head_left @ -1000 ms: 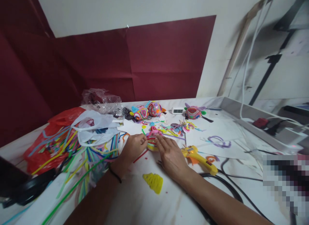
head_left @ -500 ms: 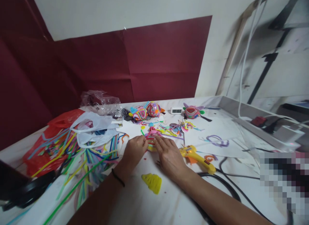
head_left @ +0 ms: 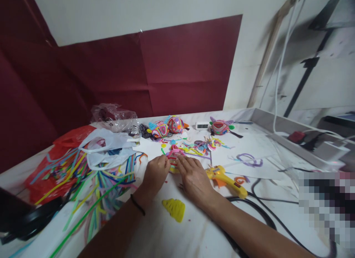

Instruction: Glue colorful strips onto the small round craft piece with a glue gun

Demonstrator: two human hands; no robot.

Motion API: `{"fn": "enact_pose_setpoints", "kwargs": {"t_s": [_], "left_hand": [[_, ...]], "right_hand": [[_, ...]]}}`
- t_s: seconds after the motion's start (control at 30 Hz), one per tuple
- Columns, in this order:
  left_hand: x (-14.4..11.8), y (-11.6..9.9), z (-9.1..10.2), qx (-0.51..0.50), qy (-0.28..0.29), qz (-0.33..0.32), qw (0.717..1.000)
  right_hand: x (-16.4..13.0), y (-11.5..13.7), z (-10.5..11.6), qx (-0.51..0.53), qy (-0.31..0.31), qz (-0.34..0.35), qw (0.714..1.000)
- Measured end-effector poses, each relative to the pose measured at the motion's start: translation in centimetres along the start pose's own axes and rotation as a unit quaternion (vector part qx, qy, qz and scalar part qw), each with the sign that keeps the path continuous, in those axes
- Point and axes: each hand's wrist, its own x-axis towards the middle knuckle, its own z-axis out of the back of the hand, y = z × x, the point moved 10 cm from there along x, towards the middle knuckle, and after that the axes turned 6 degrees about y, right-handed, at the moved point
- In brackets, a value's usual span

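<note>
Pink-and-yellow foam piece [head_left: 174, 159] sits near the middle of the worktop [head_left: 172, 236], pinned between my two hands. My left hand [head_left: 155, 173] has its fingertips bunched and pinching the piece's left edge; my right hand [head_left: 194, 176] lies flatter, fingers close together and pressing down on its right side. I judge it very light and soft, built of thin glued strips, so it should bend and crush easily and any fresh glue could slip or string. I would hold it by its outer edges with fingertip pressure only, not squeeze across the middle.

Most of the piece is covered by my fingers, so I cannot tell its full outline or whether its layers are stuck down. Just beside my right hand, towards the right edge, lies the yellow glue gun [head_left: 226, 178], its black cord [head_left: 260, 210] running off towards the near right corner; whether the nozzle drips I cannot make out. A ribbed yellow foam cone [head_left: 174, 209] lies nearer the front edge, apart from both hands. Loose colourful strips [head_left: 83, 176] spill from bags [head_left: 105, 147] on the left side, and finished ornaments [head_left: 169, 126] stand along the far edge. A blurred block hides the near right corner.
</note>
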Motion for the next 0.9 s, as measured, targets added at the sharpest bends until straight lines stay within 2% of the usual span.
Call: {"fn": "enact_pose_setpoints", "kwargs": {"t_s": [0.4,0.67,0.9], "left_hand": [[0.1,-0.2,-0.4,-0.037,0.056,-0.012,0.998],[0.3,0.8,-0.5,-0.092,0.085,0.007,0.992],[0.6,0.7,-0.2,-0.132,0.096,-0.026,0.986]], "right_hand": [[0.0,-0.1,-0.1,0.011,0.002,0.001,1.000],[0.0,-0.1,-0.1,0.000,0.005,-0.001,1.000],[0.0,-0.2,-0.2,0.007,0.024,-0.006,1.000]]}}
